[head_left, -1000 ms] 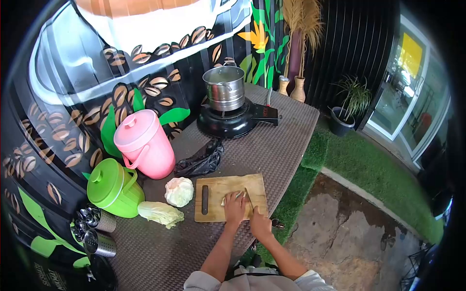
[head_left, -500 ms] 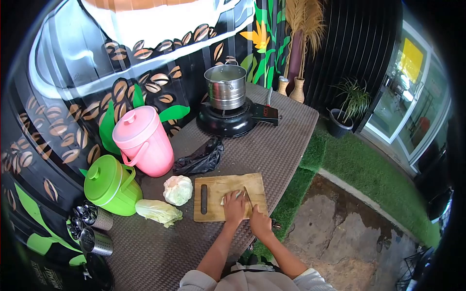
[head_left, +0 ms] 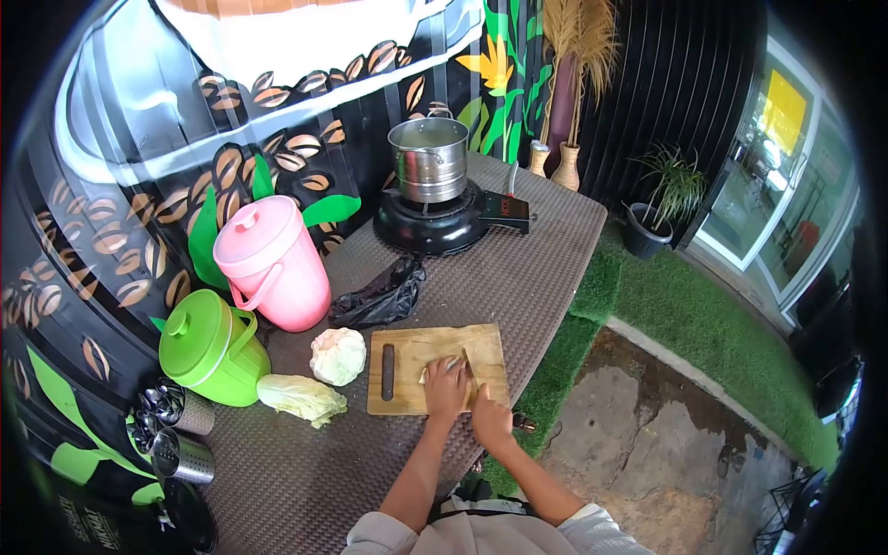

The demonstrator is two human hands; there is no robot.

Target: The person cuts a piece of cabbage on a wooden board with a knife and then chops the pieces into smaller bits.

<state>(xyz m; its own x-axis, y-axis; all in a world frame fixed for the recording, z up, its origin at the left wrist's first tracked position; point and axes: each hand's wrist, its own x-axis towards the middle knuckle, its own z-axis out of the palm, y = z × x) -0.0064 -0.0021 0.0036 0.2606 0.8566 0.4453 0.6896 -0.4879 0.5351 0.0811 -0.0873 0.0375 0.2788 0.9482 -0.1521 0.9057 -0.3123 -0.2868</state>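
A wooden cutting board [head_left: 407, 356] lies on the brown table near its right edge. My left hand [head_left: 446, 390] presses down on a pale piece of cabbage [head_left: 435, 371] on the board. My right hand [head_left: 490, 421] grips a knife [head_left: 470, 370] whose blade rests on the board just right of the left hand's fingers. A cabbage chunk [head_left: 338, 355] sits left of the board, and a loose cabbage leaf [head_left: 301, 398] lies further left.
A pink lidded bucket [head_left: 270, 265] and a green lidded bucket [head_left: 209, 348] stand at the left. A black plastic bag [head_left: 381, 294] lies behind the board. A steel pot [head_left: 427, 159] sits on a black stove [head_left: 435, 225]. Metal cups [head_left: 171, 435] stand at the near left.
Both hands stay on the board with the knife and cabbage. The view has shifted slightly, so everything sits a little higher in the frame.
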